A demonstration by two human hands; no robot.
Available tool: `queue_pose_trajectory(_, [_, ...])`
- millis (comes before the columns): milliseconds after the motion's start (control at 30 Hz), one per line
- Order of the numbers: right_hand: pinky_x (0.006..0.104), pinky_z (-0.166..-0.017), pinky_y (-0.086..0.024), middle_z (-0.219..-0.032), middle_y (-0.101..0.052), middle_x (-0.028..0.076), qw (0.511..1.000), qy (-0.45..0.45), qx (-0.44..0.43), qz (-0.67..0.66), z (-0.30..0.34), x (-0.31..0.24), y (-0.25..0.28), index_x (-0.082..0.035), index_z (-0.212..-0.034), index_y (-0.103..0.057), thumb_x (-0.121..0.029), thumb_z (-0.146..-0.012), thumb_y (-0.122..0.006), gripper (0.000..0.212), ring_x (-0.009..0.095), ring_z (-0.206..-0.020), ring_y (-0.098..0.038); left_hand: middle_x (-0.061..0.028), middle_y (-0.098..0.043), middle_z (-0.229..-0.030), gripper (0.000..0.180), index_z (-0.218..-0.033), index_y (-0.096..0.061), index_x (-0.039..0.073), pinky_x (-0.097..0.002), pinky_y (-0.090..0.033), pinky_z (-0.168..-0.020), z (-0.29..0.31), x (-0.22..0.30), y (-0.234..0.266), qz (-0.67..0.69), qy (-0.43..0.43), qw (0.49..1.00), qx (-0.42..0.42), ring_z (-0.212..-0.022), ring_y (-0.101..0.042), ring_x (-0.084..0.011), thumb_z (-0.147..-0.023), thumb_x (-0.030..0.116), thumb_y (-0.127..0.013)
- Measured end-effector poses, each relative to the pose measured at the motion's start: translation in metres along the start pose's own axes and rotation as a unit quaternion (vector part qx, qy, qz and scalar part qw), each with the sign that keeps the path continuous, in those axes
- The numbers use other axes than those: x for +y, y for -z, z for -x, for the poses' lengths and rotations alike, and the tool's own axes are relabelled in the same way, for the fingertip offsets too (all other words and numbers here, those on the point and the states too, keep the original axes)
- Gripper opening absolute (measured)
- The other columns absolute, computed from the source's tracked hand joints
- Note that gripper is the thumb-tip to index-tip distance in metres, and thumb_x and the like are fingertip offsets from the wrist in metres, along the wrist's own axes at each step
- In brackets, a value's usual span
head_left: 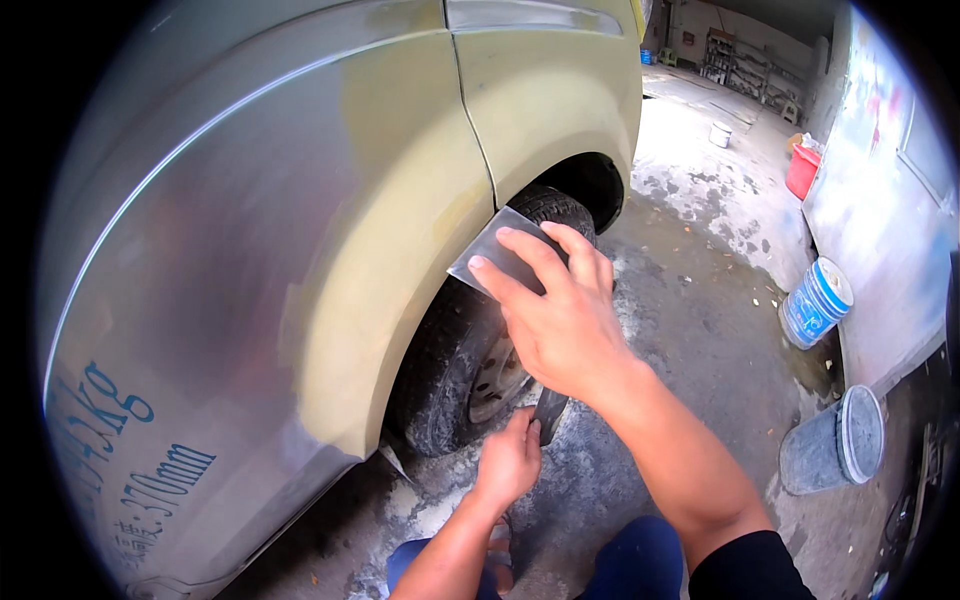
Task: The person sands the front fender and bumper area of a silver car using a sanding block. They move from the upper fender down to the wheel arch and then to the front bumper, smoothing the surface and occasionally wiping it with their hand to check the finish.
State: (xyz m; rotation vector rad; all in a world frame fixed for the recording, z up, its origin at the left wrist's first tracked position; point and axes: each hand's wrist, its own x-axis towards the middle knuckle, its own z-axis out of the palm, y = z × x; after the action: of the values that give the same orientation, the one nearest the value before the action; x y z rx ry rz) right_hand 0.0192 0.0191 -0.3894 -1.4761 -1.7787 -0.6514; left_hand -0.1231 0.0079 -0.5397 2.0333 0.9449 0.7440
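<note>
My right hand (pixel 572 325) is closed on a thin grey rectangular spreader (pixel 484 258), its fingers spread over the upper face. The spreader's left edge lies at the rim of the wheel arch on a vehicle's side panel (pixel 345 330), which has a wide pale-yellow, filler-like coating along the arch. Lower down, my left hand (pixel 508 462) grips a dark, flat-looking tool (pixel 551 410); its exact kind I cannot make out. Behind both hands is the dusty tyre (pixel 432 375) with its pale wheel rim (pixel 492 385), partly hidden by my right hand.
A blue-and-white bucket (pixel 815 303) and a grey bucket (pixel 832 440) stand on the right beside a pale panel (pixel 890 200). Farther back are a red container (pixel 802 170), a small white pail (pixel 720 134) and a loaded rack (pixel 745 68). Wet patches mark the concrete floor (pixel 690 300).
</note>
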Motion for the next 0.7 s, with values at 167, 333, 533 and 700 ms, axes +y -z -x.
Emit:
queue_pose_trajectory(167, [0.0561, -0.100, -0.035, -0.140, -0.048, 0.007, 1.000, 0.010, 0.016, 0.000, 0.005, 0.007, -0.008, -0.022, -0.124, -0.067, -0.007, -0.080, -0.065, 0.046, 0.040, -0.127, -0.039, -0.0271, -0.065, -0.082, 0.019, -0.112, -0.057, 0.003, -0.0495, -0.051, -0.067, 0.001, -0.001, -0.007, -0.019, -0.032, 0.999, -0.002, -0.081, -0.065, -0.0465, -0.095, 0.011, -0.057])
queue_pose_trajectory(333, [0.0549, -0.101, -0.036, -0.141, -0.047, 0.007, 0.997, 0.036, 0.052, -0.034, -0.003, 0.011, -0.023, -0.024, -0.125, -0.066, -0.006, -0.080, -0.065, 0.048, 0.040, -0.126, -0.040, -0.0278, -0.065, -0.081, 0.020, -0.113, -0.057, 0.002, -0.0517, -0.051, -0.067, 0.001, -0.004, -0.002, -0.030, -0.048, 0.998, -0.007, -0.078, -0.064, -0.0473, -0.095, 0.011, -0.056])
queue_pose_trajectory(533, [0.0538, -0.101, -0.036, -0.142, -0.046, 0.006, 0.997, 0.015, 0.064, -0.051, 0.010, 0.013, -0.044, -0.027, -0.128, -0.064, -0.006, -0.081, -0.064, 0.051, 0.040, -0.126, -0.040, -0.0275, -0.064, -0.080, 0.018, -0.110, -0.057, 0.002, -0.0515, -0.051, -0.065, -0.001, -0.007, -0.001, -0.042, -0.055, 0.998, 0.000, -0.077, -0.064, -0.0471, -0.094, 0.010, -0.057])
queue_pose_trajectory(700, [0.0532, -0.101, -0.036, -0.142, -0.046, 0.005, 0.997, 0.034, 0.057, -0.044, 0.002, 0.007, -0.027, -0.026, -0.127, -0.065, -0.006, -0.080, -0.064, 0.051, 0.040, -0.127, -0.040, -0.0279, -0.064, -0.081, 0.019, -0.111, -0.057, 0.002, -0.0513, -0.052, -0.065, 0.001, -0.009, 0.001, -0.048, -0.061, 0.997, -0.011, -0.077, -0.064, -0.0471, -0.094, 0.010, -0.057])
